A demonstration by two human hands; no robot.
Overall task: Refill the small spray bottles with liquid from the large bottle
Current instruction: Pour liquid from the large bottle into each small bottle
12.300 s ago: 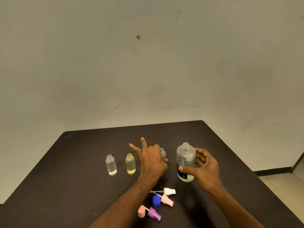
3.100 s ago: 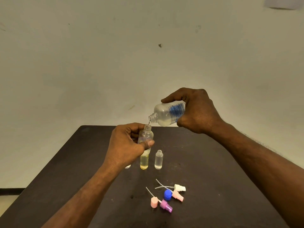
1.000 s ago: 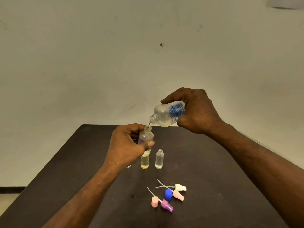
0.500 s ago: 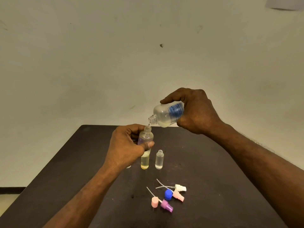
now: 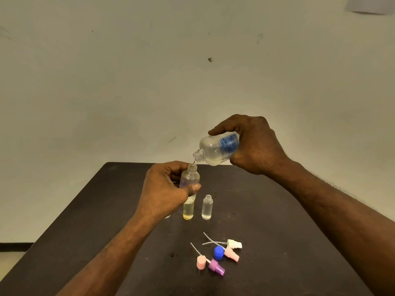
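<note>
Mid-pour. Right hand (image 5: 254, 146) grips the large bottle (image 5: 218, 149) round its labelled body, fingers over the top, neck tipped down toward 8 o'clock; little liquid pools at its low side, so it is probably light now and easy to over-tilt. Left hand (image 5: 164, 191) holds a small spray bottle (image 5: 189, 178) upright above the table (image 5: 299, 242), thumb across the front of its body, mouth just under the large bottle's neck, with a thin stream between them. Clear plastic, likely thin-walled and slick if wetted; best held at mid-body, below the shoulder, without squeezing. The narrow mouth leaves little margin, so spill is the risk. Standing on the table at 6 o'clock from the held bottle: a yellow-filled bottle (image 5: 188, 211) and, just beside it at 3 o'clock, a clear bottle (image 5: 207, 207), both open. Spray heads and caps (image 5: 220, 254) lie loose nearer the person, at 5 o'clock.
</note>
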